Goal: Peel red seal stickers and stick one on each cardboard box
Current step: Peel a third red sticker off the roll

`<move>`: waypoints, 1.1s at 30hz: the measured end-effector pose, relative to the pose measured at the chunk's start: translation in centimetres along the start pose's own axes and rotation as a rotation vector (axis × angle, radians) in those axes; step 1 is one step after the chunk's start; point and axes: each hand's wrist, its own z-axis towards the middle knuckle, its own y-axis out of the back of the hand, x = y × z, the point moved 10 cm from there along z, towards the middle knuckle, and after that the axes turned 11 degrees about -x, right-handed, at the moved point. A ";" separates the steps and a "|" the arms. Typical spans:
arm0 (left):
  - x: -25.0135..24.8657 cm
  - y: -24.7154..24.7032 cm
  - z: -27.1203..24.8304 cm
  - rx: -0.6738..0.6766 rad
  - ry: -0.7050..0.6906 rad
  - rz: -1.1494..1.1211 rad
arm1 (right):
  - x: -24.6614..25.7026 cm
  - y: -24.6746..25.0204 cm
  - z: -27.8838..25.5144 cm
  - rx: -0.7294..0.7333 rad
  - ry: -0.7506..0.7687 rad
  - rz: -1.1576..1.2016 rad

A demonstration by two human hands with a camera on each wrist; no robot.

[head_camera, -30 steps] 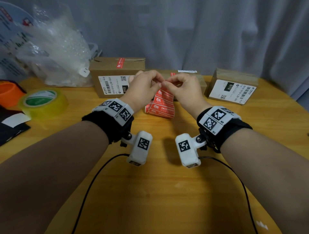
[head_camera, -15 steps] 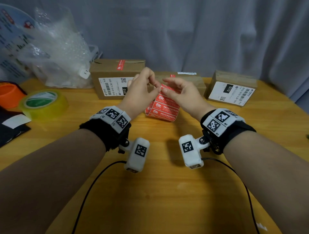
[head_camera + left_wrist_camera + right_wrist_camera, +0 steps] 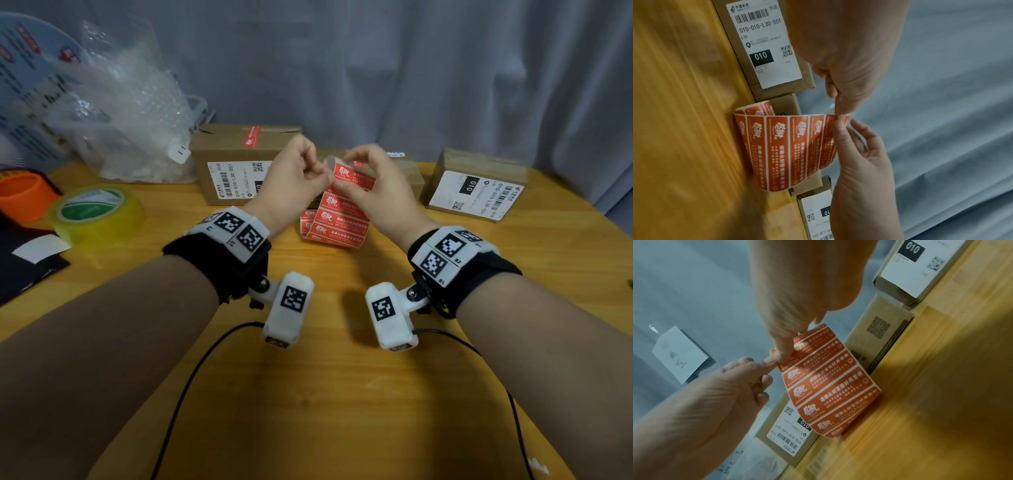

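Observation:
A strip of red seal stickers (image 3: 342, 219) rises from the table between my hands, its lower end resting on the wood. My left hand (image 3: 322, 173) pinches the strip's top corner, seen close up in the left wrist view (image 3: 840, 112). My right hand (image 3: 346, 180) pinches the top sticker right beside it, thumb on its red face (image 3: 783, 356). Three cardboard boxes stand behind. The left box (image 3: 236, 161) carries a red seal (image 3: 252, 136) on its lid. The middle box (image 3: 409, 173) is mostly hidden by my hands. The right box (image 3: 476, 185) shows a bare top.
A yellow-green tape roll (image 3: 96, 212), an orange ring (image 3: 24, 195) and a dark sleeve with a white label (image 3: 30, 260) lie at the left. A bubble-wrap bag (image 3: 126, 120) sits back left. Wrist-camera cables (image 3: 191, 377) trail over the near table. A grey curtain hangs behind.
Both hands have risen a little and drawn the strip up with them, so more of it stands unrolled. The strip's top end now curls over between the fingertips.

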 end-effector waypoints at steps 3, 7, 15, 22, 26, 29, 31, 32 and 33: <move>-0.7 0.3 -0.1 -0.015 -0.063 0.023 | 0.9 0.4 0.3 -0.070 0.102 -0.109; -1.3 0.6 -0.4 -0.024 -0.121 0.054 | 1.8 0.8 0.6 -0.108 0.171 -0.145; -1.0 0.4 -0.5 0.008 -0.136 0.083 | 2.8 0.5 0.6 -0.092 0.250 -0.200; -0.9 0.4 -0.7 0.022 -0.137 0.139 | 3.3 0.0 0.1 -0.038 0.319 -0.278; -0.9 0.5 -0.6 -0.005 -0.128 0.141 | 3.8 0.1 -0.3 -0.062 0.373 -0.327; -0.8 0.6 -0.5 -0.010 -0.111 0.126 | 4.5 0.1 -0.7 -0.087 0.416 -0.357; -0.7 0.6 -0.5 -0.011 -0.103 0.124 | 5.0 0.0 -1.0 -0.100 0.464 -0.393; -0.7 0.7 -0.5 -0.012 -0.100 0.127 | 5.2 0.0 -1.0 -0.109 0.491 -0.416; -0.7 0.7 -0.5 -0.011 -0.099 0.130 | 5.3 -0.1 -1.1 -0.119 0.509 -0.435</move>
